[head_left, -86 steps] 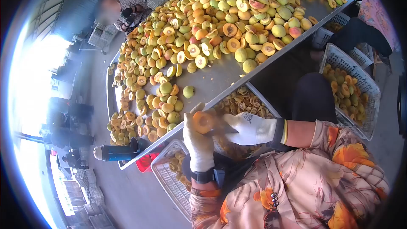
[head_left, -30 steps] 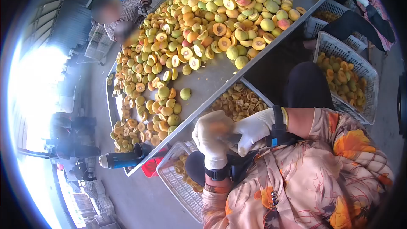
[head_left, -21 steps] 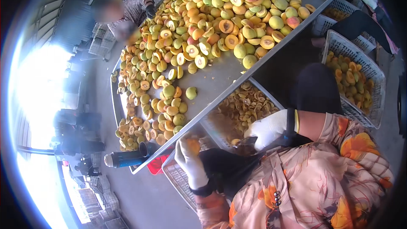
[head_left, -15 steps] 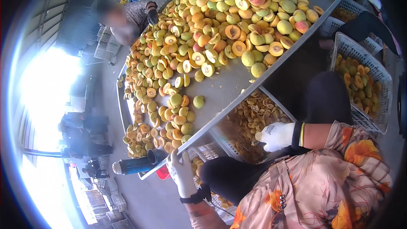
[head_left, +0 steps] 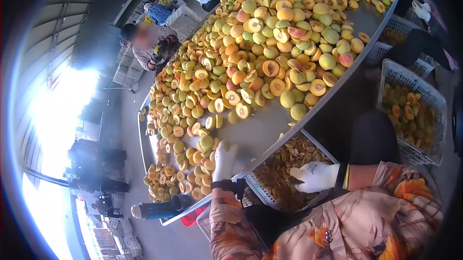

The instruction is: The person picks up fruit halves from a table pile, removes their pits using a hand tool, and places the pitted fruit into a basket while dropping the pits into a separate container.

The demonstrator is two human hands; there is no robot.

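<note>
Halved and whole yellow-green stone fruits, which look like peaches (head_left: pixel 277 86), lie heaped on a metal table (head_left: pixel 263 115). My left hand (head_left: pixel 225 163), in a white glove, reaches over the table's near rim to the lower edge of the heap. Its blurred fingers hide whatever is under them. My right hand (head_left: pixel 313 177), also in a white glove, is curled in front of me above a crate of brownish fruit pieces (head_left: pixel 279 175). Something small and dark shows at its fingertips, too unclear to name.
A white crate of fruit halves (head_left: pixel 434 91) stands at right. A blue cylinder (head_left: pixel 154 210) lies by the table's near-left corner, above something red (head_left: pixel 193 217). Co-workers (head_left: pixel 154 50) stand along the far side; another's gloved hand (head_left: pixel 421 10) shows top right.
My left hand has moved from the table's rim up and inward onto the fruit, over where a lone green-yellow fruit lay. The right hand stays low. The view has tilted slightly.
</note>
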